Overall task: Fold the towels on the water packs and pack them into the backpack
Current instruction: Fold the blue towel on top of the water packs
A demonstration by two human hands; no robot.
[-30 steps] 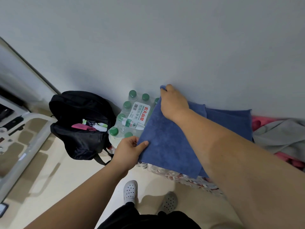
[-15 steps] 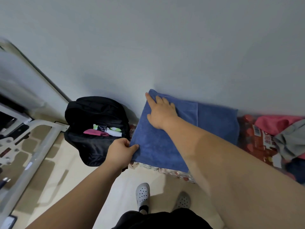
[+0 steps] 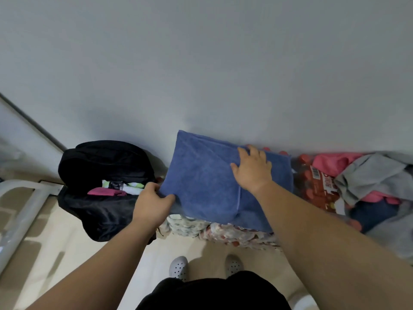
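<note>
Black backpack point(image 3: 100, 218) is seen open on the floor at left, with pink and white items inside. Left hand point(image 3: 152, 202) is closed on the near left corner of the blue towel point(image 3: 205, 182), thumb on top. The towel is laid folded on the water packs point(image 3: 223, 231), against the wall. Right hand point(image 3: 253, 173) is pressed flat on the towel's right part, fingers spread. Pink and grey cloths point(image 3: 368, 175) are heaped at far right.
</note>
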